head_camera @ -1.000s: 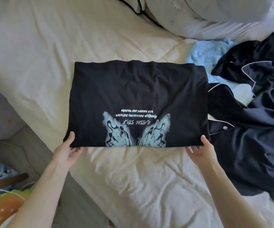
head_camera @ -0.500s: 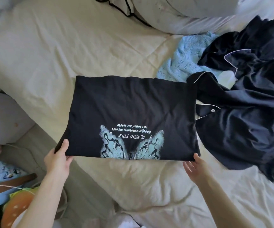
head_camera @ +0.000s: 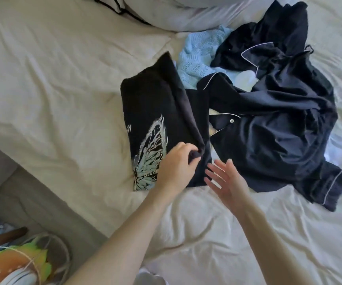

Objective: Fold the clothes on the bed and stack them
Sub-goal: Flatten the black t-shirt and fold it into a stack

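A black T-shirt (head_camera: 157, 120) with a pale blue butterfly print lies partly folded near the middle of the bed (head_camera: 53, 79), toward its near edge. The left hand (head_camera: 176, 167) pinches a raised fold of it. The right hand (head_camera: 225, 182) hovers just beside, fingers spread wide, holding nothing. Touching the shirt's far side, a navy pyjama top (head_camera: 279, 130) and light blue knit (head_camera: 198, 56) lie unfolded. Risk: the pinched fold could slip and sag crooked, or drag the pyjama top along.

white pillow (head_camera: 166, 15), orange-and-green plush (head_camera: 16, 266), grey floor (head_camera: 32, 202)
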The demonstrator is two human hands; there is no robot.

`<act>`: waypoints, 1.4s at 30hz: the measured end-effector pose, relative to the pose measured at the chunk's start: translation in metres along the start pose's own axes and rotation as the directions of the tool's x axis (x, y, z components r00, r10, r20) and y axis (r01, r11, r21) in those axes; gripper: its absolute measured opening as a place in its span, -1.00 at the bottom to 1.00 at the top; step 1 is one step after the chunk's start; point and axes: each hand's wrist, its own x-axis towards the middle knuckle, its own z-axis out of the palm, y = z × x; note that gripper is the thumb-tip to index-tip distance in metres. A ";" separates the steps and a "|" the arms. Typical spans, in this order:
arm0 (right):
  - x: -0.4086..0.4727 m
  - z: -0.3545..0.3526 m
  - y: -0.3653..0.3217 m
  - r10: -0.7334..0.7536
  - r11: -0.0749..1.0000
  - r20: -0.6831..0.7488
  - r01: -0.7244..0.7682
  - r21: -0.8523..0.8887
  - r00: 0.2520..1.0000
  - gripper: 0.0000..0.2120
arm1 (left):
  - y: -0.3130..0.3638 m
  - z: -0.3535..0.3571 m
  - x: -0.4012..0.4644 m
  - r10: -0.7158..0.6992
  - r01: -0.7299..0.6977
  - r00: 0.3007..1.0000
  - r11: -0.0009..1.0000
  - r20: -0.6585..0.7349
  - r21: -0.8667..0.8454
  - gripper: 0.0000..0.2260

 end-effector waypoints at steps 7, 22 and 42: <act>0.032 0.007 -0.005 -0.057 0.865 -0.017 0.041 -0.499 0.998 -0.85 | -0.060 0.030 -0.047 0.012 -0.048 0.994 0.940 0.108 0.339 -0.63; 0.053 -0.036 0.019 -0.163 0.698 -0.050 0.079 -0.712 0.985 -0.75 | -0.120 0.007 -0.072 0.012 -0.119 0.982 0.813 0.187 0.571 -0.49; -0.043 -0.091 0.031 0.186 0.701 -0.147 -0.236 -0.673 0.972 -0.87 | -0.083 -0.047 -0.111 -0.418 0.282 0.625 0.909 0.660 0.308 -0.85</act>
